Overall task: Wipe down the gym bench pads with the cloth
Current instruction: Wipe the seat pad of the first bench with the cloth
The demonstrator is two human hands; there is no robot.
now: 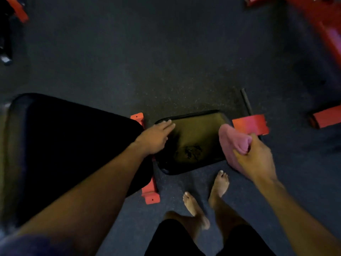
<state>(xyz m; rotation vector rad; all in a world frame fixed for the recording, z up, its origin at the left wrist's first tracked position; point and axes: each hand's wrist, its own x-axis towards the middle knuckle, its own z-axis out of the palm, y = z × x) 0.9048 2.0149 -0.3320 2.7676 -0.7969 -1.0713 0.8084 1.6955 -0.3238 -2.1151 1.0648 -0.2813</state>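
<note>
1. Two bare feet (206, 200) are seen planted on the dark speckled floor (166, 61) at the bottom of the view, toes turned toward the bench, with black shorts (175, 241) showing at the lower edge.

2. A pink cloth (231, 143) is held bunched in the right hand (256, 157); the fingers and thumb are curled round its upper folds, and the remainder is left hanging below the fist. The fabric appears soft and thick, folded over on itself. It is held at the right edge of the seat pad, partly over its corner; whether it touches the pad cannot be told.

3. The small seat pad (193, 141) is shown as a dark, rounded rectangle with a dull olive sheen and a scuffed or wet-looking patch near its middle.

4. The left hand (155, 137) is laid flat on the pad's left edge, fingers straight and together, pointing right; nothing is gripped. It is kept well apart from the cloth, with the width of the pad between them.

5. The larger back pad (70, 145), black and glossy, is seen to the left, under the left forearm.

6. Red frame parts (250, 124) are visible beside and beneath both pads.

7. More red equipment (328, 30) is glimpsed, blurred, in the far corners.
</note>
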